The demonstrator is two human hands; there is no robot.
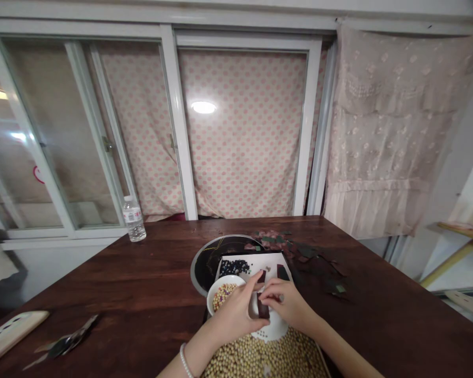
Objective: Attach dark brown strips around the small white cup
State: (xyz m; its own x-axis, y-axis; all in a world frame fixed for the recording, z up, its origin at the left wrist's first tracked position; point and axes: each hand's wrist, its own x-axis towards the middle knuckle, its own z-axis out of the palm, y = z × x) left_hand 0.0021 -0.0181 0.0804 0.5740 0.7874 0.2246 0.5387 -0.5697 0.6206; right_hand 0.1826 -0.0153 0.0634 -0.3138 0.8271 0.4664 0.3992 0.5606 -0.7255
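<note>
- Surface (pixel 114 283): dark reddish wood, bearing all items below.
- Power strip (pixel 11 336): cream, lying at the near left edge.
- Dark tool (pixel 69 341): blurred, lying beside the power strip; type cannot be told.
- Water bottle (pixel 134 219): clear plastic, capped, upright at the far edge.
- Black disc (pixel 208 273): round, with thin gold lines, partly under the white card.
- White bowl (pixel 222 295): small, filled with mostly yellow beans mixed with darker ones; just beside the left hand.
- White card (pixel 252 262): resting on the disc, with a patch of black beads (pixel 234 267) and two dark pieces (pixel 283 272).
- Left hand (pixel 230 315): fingers curved and partly closed, wearing a white bead bracelet (pixel 185 361).
- Dark strip (pixel 263 310): upright between the hands, touching the fingers of both; grip cannot be told.
- Right hand (pixel 287 304): fingertips drawn together, meeting the left hand above the dark strip.
- White plate (pixel 278 331): beneath the hands, mostly hidden, with a few dark beads.
- Tray (pixel 319 357): near edge of the surface, heaped with soybeans (pixel 264 359).
- Dark scraps (pixel 307 252): scattered on the surface, right of the card.
</note>
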